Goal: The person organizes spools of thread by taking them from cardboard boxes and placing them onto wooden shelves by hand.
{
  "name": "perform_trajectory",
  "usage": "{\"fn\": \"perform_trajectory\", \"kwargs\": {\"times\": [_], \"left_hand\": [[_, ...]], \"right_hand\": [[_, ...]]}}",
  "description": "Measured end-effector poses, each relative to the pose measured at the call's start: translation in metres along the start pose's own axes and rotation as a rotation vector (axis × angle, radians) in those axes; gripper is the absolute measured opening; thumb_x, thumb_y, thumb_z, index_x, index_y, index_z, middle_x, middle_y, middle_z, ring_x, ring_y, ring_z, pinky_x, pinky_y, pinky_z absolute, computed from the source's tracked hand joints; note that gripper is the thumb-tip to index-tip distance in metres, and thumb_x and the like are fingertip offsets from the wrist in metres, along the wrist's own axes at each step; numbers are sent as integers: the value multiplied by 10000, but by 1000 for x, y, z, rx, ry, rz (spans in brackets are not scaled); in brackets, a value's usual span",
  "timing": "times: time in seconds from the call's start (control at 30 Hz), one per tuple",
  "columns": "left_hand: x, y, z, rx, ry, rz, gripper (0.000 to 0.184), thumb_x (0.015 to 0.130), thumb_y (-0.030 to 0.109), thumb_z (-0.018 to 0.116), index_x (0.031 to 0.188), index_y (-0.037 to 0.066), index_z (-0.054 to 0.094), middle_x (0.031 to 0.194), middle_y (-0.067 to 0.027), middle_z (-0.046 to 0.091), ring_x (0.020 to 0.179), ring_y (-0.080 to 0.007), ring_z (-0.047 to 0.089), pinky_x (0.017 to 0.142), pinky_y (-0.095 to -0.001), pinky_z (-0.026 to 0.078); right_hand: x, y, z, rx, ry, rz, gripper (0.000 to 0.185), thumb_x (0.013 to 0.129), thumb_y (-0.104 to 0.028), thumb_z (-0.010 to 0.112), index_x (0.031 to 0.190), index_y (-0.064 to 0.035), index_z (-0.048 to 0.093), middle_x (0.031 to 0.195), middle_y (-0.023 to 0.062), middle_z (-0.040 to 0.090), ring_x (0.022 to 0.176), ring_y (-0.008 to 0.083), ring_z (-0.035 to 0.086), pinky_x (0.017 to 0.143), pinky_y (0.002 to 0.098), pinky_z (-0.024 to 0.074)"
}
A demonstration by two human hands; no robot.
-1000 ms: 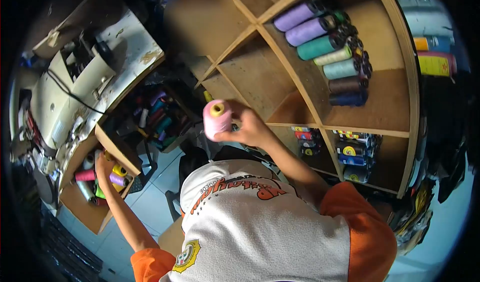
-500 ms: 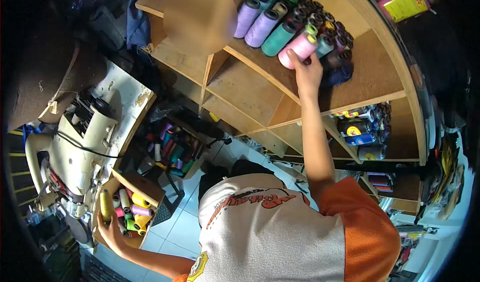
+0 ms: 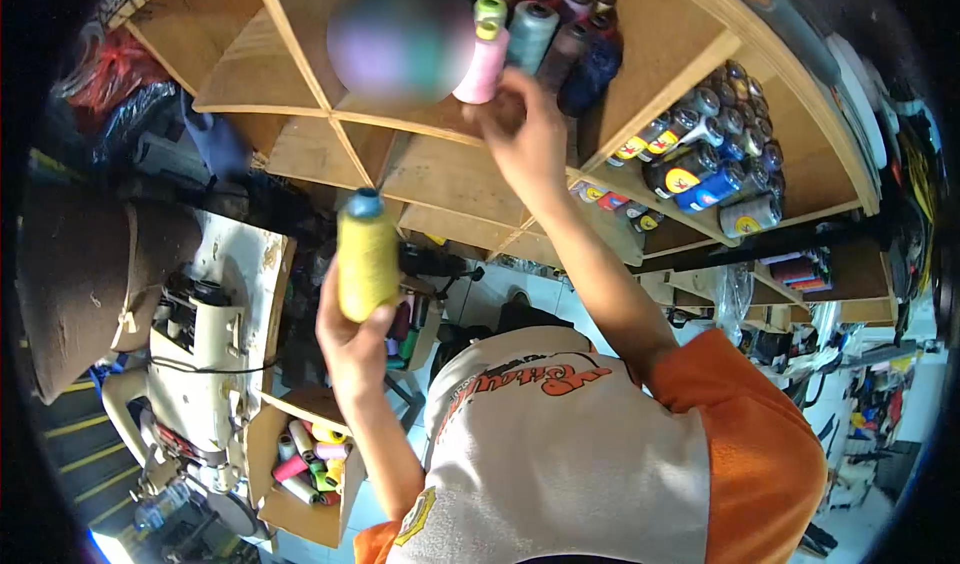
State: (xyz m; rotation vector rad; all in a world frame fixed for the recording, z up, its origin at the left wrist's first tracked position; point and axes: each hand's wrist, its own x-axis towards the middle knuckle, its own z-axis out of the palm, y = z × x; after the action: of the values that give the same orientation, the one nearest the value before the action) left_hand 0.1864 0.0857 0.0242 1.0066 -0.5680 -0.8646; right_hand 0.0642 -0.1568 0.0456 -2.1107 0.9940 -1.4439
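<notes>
The wooden shelf unit (image 3: 440,174) is the largest item present. It runs across the upper part of the view and is divided by planks into square compartments; the boards are bare-grained and unevenly toned. One area of its upper section is blurred and cannot be read. The floor (image 3: 480,299) is of pale tiles with visible joints. The person wears a whitish shirt (image 3: 570,454) with orange sleeves.

On the left side stands a table (image 3: 235,264) with a white top, its edge worn and chipped. A cream sewing machine (image 3: 205,374) is mounted there, a dark cord lying across it. Just below, a cardboard box (image 3: 303,520) with raised flaps contains thread spools in mixed colours.

The right hand (image 3: 525,139) is at the shelf front, fingers curled, beside the foot of a pink spool (image 3: 485,69); whether they grip it cannot be told. The left hand (image 3: 352,339) is clamped round the lower part of a yellow spool (image 3: 367,264), which is off the shelf, its blue end pointing away from the palm.

The pink spool stands at the compartment's front edge, near a pale blue spool (image 3: 530,39). A smaller lime spool (image 3: 489,14) shows just behind the pink one.
</notes>
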Motion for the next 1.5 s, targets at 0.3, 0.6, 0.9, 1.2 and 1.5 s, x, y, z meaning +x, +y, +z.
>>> {"fn": "perform_trajectory", "kwargs": {"times": [0.3, 0.6, 0.9, 1.2, 1.5], "left_hand": [[48, -44, 102, 383, -248, 155, 887, 684, -66, 735, 1420, -3, 245, 1383, -184, 383, 1231, -270, 454, 955, -357, 449], [33, -55, 85, 444, -144, 67, 940, 739, -103, 656, 1473, 52, 89, 1505, -173, 196, 1348, -353, 299, 967, -382, 423], [-43, -40, -31, 361, 544, 148, 495, 836, -57, 562, 1304, 13, 417, 1262, -138, 503, 998, -213, 594, 775, -258, 495], [-203, -4, -282, 1102, 1193, 6, 245, 835, 145, 623, 1025, -8, 607, 960, -129, 651, 862, -220, 626, 781, -328, 489], [-222, -97, -356, 1211, 409, -960, 600, 634, 318, 755, 1151, 56, 599, 1122, -208, 615, 1038, -333, 595, 886, -403, 473]], "right_hand": [[-59, -33, -68, 638, -411, 487, 484, 801, -225, 733, 1150, 30, 516, 1015, 135, 651, 928, 184, 648, 758, 294, 534], [17, 18, -19, -315, 30, 105, 389, 772, -216, 714, 1059, -3, 560, 985, 208, 616, 889, 347, 624, 750, 407, 511], [22, 48, -2, -247, 5, 204, 504, 800, -265, 684, 1181, 12, 505, 1069, 248, 595, 1015, 371, 582, 851, 444, 460], [-61, -23, -8, 76, -245, 109, 304, 880, -62, 614, 1169, 20, 567, 1099, 113, 630, 970, 166, 602, 834, 278, 490], [-126, -67, 58, 243, -810, 195, 257, 887, -77, 597, 1131, 4, 591, 1007, 111, 658, 910, 146, 618, 815, 261, 485]]}}
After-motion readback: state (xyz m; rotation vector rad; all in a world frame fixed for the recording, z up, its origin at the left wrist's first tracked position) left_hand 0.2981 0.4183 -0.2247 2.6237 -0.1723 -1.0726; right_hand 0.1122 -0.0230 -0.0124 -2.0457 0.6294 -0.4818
